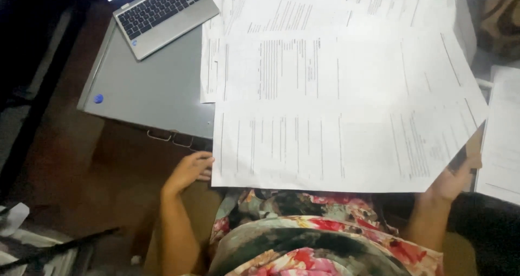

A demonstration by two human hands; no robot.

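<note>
Head view, looking down: nearest to you is your lap in a floral garment (319,238) of red, green and cream, with both forearms reaching away from it. Your left hand (189,170) sits at the near left corner of a large printed sheet (336,146), fingers curled in and touching the paper's edge; whether they pinch it or only rest against it, you cannot tell from here. Your right hand (455,178) is at the near right corner of the same sheet, its fingers closed on the paper's edge and partly hidden behind it. The sheet is white, covered in columns of fine print too blurred to make out, and it spans the space between your two hands, held out over your lap.

Just beyond it, more printed papers (325,32) lie overlapping, spreading toward the far edge. To the far right, another white page (504,130) sits apart from the held sheet. To the left, the papers overlap a grey flat-topped cabinet (151,86) with metal handles along its near edge and a small blue dot at its left corner. At the far left of that surface rests an open silver laptop (162,13), tilted at an angle, its black keyboard showing.
</note>
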